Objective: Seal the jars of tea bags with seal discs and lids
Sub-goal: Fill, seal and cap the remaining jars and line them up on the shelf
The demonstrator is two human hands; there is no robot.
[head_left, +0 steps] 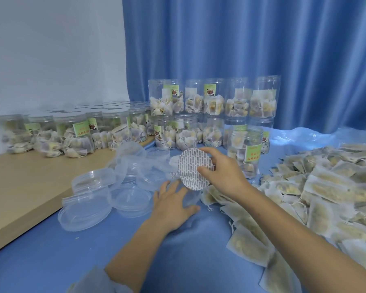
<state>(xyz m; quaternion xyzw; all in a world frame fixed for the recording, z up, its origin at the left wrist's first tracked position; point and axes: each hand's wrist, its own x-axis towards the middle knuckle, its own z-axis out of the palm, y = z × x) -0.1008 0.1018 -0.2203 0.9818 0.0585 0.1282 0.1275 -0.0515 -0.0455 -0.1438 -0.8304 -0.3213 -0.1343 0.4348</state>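
Observation:
My right hand [222, 173] pinches a round white seal disc [193, 169] printed with grey text, held upright above the blue cloth. My left hand [173, 203] grips a clear plastic lid [191, 197] lying just below the disc. An open jar of tea bags [245, 152] with a green label stands just right of my right hand. More clear lids [89, 199] lie heaped to the left. Another seal disc [173, 175] lies behind the held one.
Two stacked rows of open jars [211, 111] stand against the blue curtain. Lidded jars [70, 136] sit on a wooden board [19, 187] at the left. A large pile of loose tea bags [317, 193] covers the right side of the blue cloth [188, 250].

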